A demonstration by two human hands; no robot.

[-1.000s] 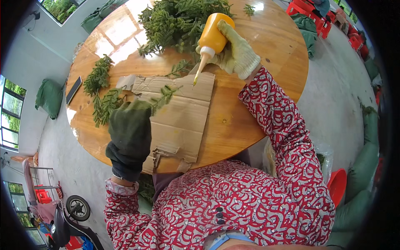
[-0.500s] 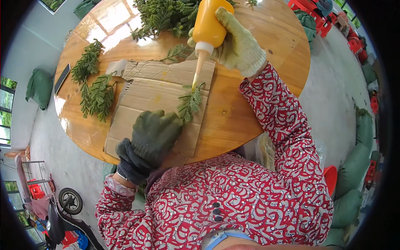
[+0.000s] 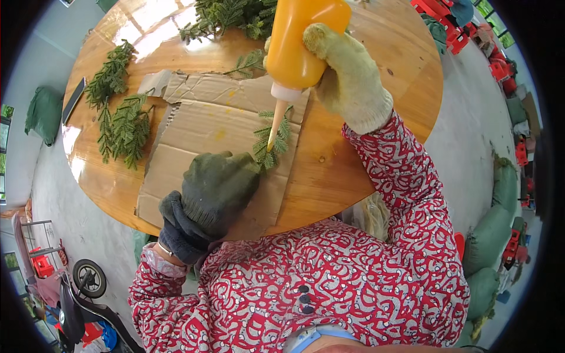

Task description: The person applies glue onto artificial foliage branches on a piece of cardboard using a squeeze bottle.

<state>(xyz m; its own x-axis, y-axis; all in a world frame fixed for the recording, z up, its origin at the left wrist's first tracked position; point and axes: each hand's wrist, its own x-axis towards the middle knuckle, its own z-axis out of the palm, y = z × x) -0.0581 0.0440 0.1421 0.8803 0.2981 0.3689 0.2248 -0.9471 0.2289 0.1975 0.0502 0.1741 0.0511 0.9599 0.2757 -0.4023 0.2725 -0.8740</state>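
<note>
My right hand (image 3: 347,76), in a pale work glove, grips an orange squeeze bottle (image 3: 297,47) turned nozzle down; its tip hangs just over a small green leafy sprig (image 3: 271,144). The sprig lies on a flattened cardboard sheet (image 3: 200,135) spread on a round wooden table (image 3: 365,153). My left hand (image 3: 212,191), in a dark green glove, presses on the cardboard and holds the sprig's lower end. Both sleeves are red with a white pattern.
More green sprigs (image 3: 118,117) lie at the table's left and a larger heap (image 3: 232,15) at its far side. A dark flat object (image 3: 73,100) rests at the left rim. Green sacks (image 3: 488,235) and red crates (image 3: 438,12) stand on the concrete floor to the right; a wheeled cart (image 3: 82,282) lower left.
My left hand carried a sprig from the left pile to the middle of the cardboard. The bottle in my right hand came nearer and now points down over that sprig.
</note>
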